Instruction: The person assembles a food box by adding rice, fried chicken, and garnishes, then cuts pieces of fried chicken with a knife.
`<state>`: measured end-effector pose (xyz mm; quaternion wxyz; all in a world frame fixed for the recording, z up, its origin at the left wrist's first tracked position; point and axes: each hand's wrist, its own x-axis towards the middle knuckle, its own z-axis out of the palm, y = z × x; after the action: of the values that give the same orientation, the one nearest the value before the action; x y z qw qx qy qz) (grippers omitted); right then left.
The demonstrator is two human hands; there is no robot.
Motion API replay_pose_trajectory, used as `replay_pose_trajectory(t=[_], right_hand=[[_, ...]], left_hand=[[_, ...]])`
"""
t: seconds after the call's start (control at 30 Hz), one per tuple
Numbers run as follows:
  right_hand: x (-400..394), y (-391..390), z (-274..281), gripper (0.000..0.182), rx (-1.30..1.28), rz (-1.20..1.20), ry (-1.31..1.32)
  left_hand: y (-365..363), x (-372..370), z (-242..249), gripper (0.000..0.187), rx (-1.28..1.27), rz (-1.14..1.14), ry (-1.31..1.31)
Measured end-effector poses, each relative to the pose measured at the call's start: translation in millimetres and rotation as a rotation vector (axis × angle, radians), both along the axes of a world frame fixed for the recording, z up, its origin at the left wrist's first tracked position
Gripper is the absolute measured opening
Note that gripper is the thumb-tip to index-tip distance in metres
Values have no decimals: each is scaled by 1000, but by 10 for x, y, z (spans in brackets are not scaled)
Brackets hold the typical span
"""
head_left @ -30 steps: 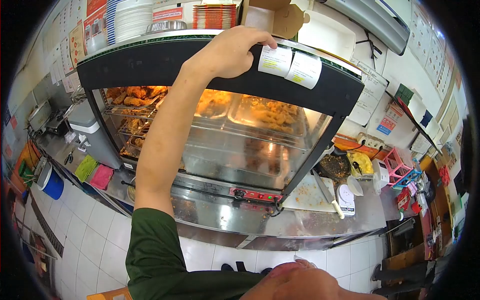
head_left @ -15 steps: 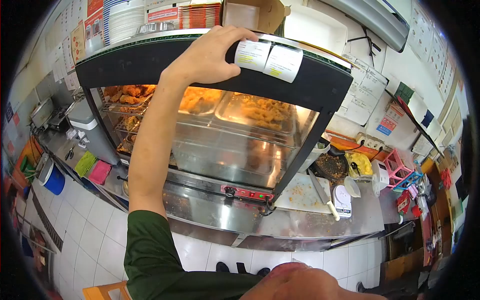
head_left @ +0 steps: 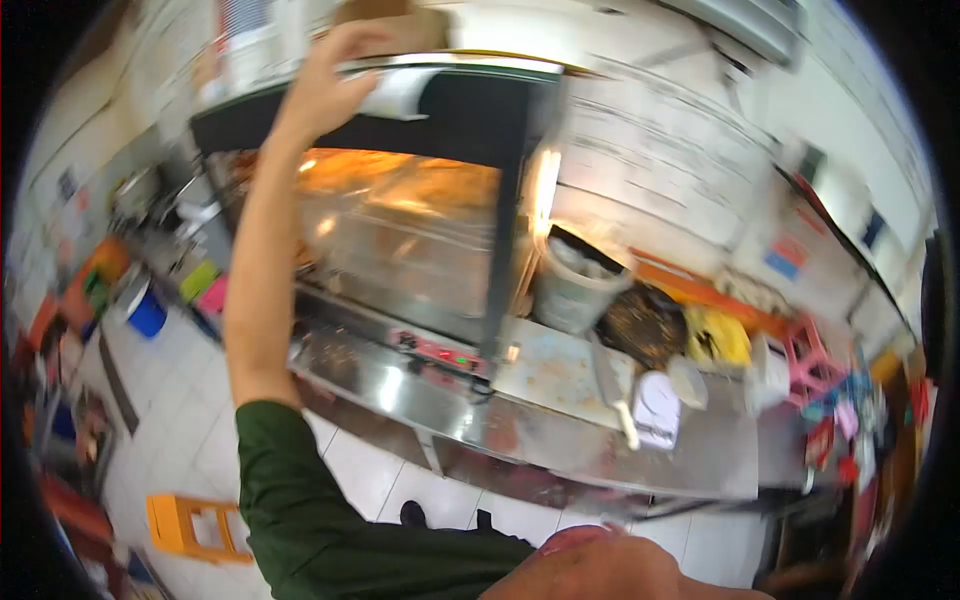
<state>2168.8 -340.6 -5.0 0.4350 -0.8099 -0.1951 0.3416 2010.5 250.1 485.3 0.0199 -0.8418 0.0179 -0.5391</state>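
Note:
My left hand point(head_left: 335, 82), on an outstretched bare arm in a dark green sleeve, is raised at the top front edge of a glass food warmer point(head_left: 440, 110). Motion blurs it somewhat, but thumb and fingers show apart, with the thumb beside white paper labels point(head_left: 402, 95) on the black top panel. Behind the glass, golden-brown fried food point(head_left: 380, 168) lies in lit metal trays. My right hand is out of view.
Right of the warmer stand a grey bucket point(head_left: 575, 300), a dark pan point(head_left: 645, 325), a cutting board point(head_left: 540, 370) with a knife point(head_left: 615, 390), and a white scale point(head_left: 657, 410). An orange stool point(head_left: 180, 528) stands on the tiled floor.
My view has swung to the right, so the warmer sits farther left in the frame and the bucket shows more fully. My left hand appears farther left, still at the warmer's top edge.

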Motion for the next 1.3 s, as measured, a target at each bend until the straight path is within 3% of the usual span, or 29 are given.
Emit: replay_pose_trajectory(t=[0.03,0.07,0.1,0.13,0.17,0.2,0.27,0.3,0.37,0.43,0.47,0.57,0.67,0.73,0.77,0.87,0.93,1.03,1.13,1.17,1.2,1.27,1.3], right_hand=[[235,-290,-38,39,57,-113,51],[336,-470,200,39,2,-61,-203],[573,-715,330,37,5,-142,-172],[850,-1059,316,35,31,-142,-401],[1065,-1257,694,42,-17,-226,-350],[1362,-1516,860,40,7,-238,-497],[1867,-1773,1706,33,-124,-220,-888],[2179,-1870,2029,34,-91,-286,-895],[2672,-1891,2756,37,-51,-282,-1331],[3222,-1837,3438,38,-168,-417,-1407],[3541,-1896,3687,38,-133,-457,-1671],[4432,-1968,4409,40,-277,-571,-1840],[5114,-2141,4745,37,-301,-494,-1875],[5480,-2233,4914,34,-536,-283,-1770],[5576,-2231,4958,30,-444,-238,-1815],[5834,-2293,5242,29,-479,-131,-1750],[5998,-2405,5350,31,-330,-45,-1792],[6208,-2442,5483,35,-239,69,-1646],[6166,-2421,5608,37,-333,85,-1587],[6464,-2516,5494,35,-196,64,-1938],[6471,-2518,5556,35,-165,90,-1937],[6332,-2483,5709,36,-507,386,-1866],[6363,-2497,5653,36,-473,406,-1870]], left_hand=[[-329,93,-58,35,-102,6,2],[-702,246,-129,29,-224,-111,39],[-933,426,-227,22,-202,-145,75],[-1262,586,-291,18,-150,-107,173],[-1640,776,-358,17,-145,-193,254],[-1830,911,-420,20,-100,-246,360],[-2241,1275,-568,24,-52,-276,458],[-2416,1434,-657,25,-63,-285,496],[-2741,1734,-769,27,-172,-308,636],[-3006,2045,-820,27,-100,-336,658],[-3144,2232,-849,28,-46,-349,683],[-3529,2756,-928,28,26,-408,677],[-3872,3237,-990,27,102,-452,641],[-4049,3542,-1038,26,78,-547,653],[-4149,3698,-1063,26,57,-554,648],[-4471,4246,-895,24,101,-660,679],[-4799,4634,-732,25,134,-759,665],[-5439,5294,-475,35,212,-830,525],[-6130,6075,-269,36,314,-760,179],[-6302,6309,-204,36,353,-703,109],[-6438,6506,-179,36,345,-671,117],[-6633,6821,-196,32,348,-366,160],[-6678,6917,-204,32,347,-334,173]])
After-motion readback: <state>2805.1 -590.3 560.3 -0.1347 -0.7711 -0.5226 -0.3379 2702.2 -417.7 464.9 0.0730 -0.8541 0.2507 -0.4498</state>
